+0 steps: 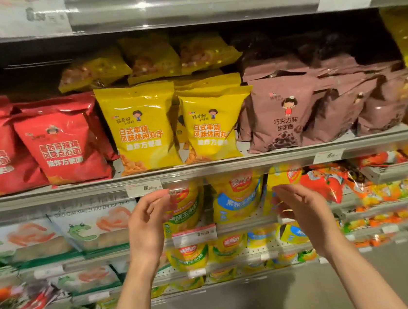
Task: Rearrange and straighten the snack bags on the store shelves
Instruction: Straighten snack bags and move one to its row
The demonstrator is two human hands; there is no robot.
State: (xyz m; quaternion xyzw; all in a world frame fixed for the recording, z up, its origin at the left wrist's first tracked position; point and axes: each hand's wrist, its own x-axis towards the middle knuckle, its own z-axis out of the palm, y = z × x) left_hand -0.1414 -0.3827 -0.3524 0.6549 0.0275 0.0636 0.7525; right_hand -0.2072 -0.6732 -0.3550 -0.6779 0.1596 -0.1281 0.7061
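On the middle shelf (199,170) stand red snack bags (62,147) at the left, two yellow snack bags side by side in the centre, the left one (141,128) taller than the right one (211,125), and brown snack bags (282,112) at the right. More yellow bags (151,58) lie tilted behind them. My left hand (146,219) and my right hand (298,207) hover below the shelf edge, palms facing each other, fingers loosely bent, holding nothing. They are in front of yellow corn-snack bags (236,199) on the shelf below.
An upper shelf rail (180,4) with price tags runs across the top. White shrimp-cracker boxes (89,228) sit at lower left, red and orange bags (328,181) at lower right. Lower shelves hold more small packets. Grey floor (240,307) lies below.
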